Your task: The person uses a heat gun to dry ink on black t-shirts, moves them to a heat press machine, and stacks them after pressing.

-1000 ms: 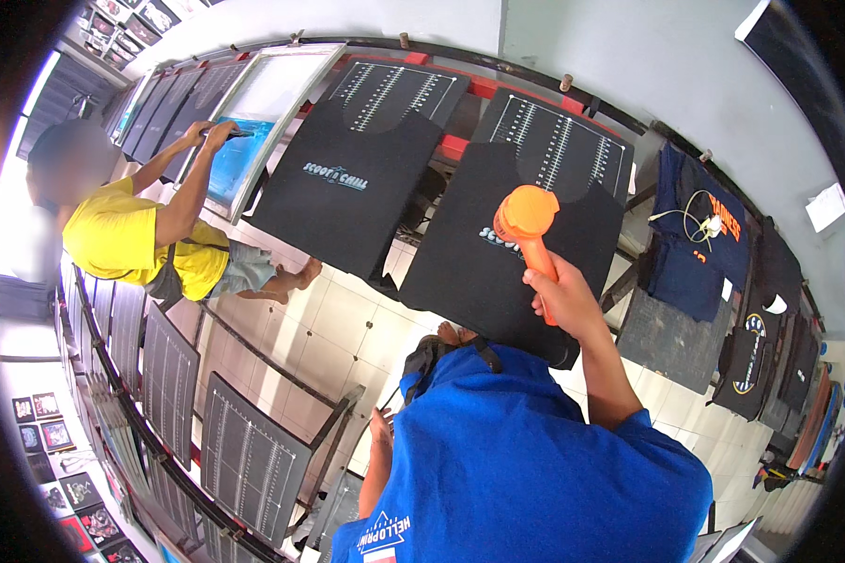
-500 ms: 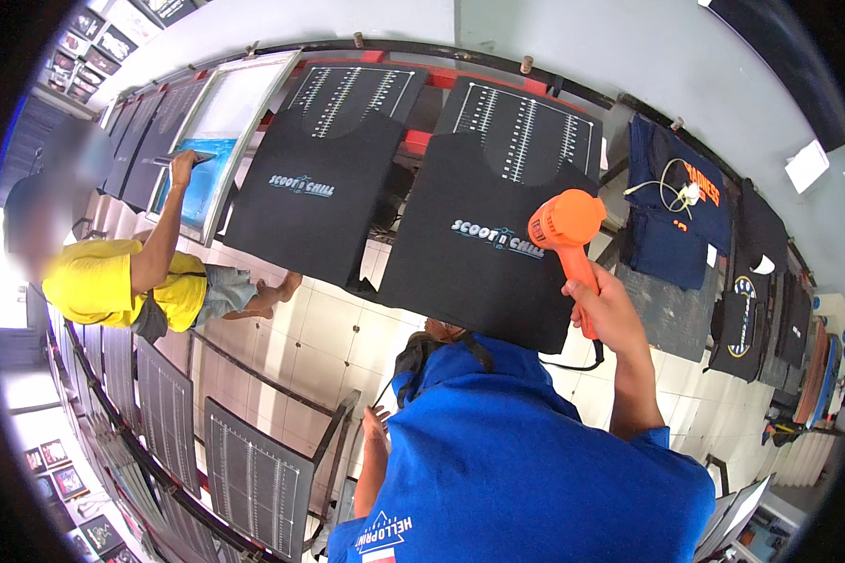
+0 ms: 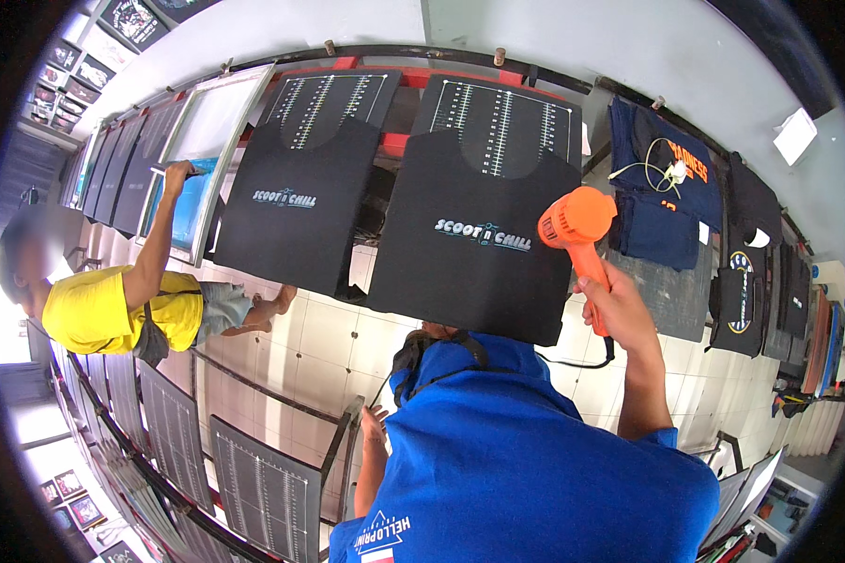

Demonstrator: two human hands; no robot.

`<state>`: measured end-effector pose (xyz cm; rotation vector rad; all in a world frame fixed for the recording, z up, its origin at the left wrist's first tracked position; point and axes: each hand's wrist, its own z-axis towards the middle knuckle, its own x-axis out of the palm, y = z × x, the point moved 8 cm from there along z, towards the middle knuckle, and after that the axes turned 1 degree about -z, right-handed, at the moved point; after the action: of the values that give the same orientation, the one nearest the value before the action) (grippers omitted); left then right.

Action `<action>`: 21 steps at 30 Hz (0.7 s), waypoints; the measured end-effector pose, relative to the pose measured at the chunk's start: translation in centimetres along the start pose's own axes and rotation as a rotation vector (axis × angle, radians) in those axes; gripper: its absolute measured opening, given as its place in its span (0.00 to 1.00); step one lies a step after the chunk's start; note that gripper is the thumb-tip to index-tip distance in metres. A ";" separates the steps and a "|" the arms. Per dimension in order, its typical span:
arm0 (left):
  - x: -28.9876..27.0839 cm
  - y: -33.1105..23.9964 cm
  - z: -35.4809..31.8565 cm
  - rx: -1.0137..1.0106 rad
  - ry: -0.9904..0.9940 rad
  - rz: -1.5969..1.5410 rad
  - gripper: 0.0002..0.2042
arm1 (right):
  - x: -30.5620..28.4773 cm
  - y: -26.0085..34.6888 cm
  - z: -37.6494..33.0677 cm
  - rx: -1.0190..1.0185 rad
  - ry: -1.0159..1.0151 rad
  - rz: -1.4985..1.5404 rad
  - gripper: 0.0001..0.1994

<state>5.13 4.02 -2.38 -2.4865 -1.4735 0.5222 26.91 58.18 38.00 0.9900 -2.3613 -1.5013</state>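
My right hand point(image 3: 620, 305) is shut on the handle of an orange heat gun point(image 3: 573, 220). Its nozzle points at the right edge of a black printed shirt point(image 3: 469, 253) stretched on a platen in front of me. A second black printed shirt point(image 3: 296, 211) lies on the platen to the left. My left hand point(image 3: 374, 427) hangs low beside my blue shirt, holds nothing and has loose fingers, close to a metal frame post point(image 3: 347, 441).
A person in a yellow shirt point(image 3: 113, 310) at the left reaches an arm onto a screen frame with blue ink point(image 3: 192, 202). Dark blue shirts point(image 3: 662, 206) and more black ones lie on platens to the right. Gridded empty platens point(image 3: 263, 488) stand below on the tiled floor.
My right hand has carried the heat gun rightward, from the middle of the shirt to its right edge. The person in yellow has stretched the arm further onto the screen.
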 end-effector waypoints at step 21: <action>0.1 3.2 1.5 0.251 0.451 -0.318 0.32 | 2.2 1.4 0.6 0.020 0.054 0.013 0.18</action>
<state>7.19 2.56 -4.89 -1.9577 -1.4672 0.0712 24.35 57.71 38.47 1.0050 -2.3452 -1.4307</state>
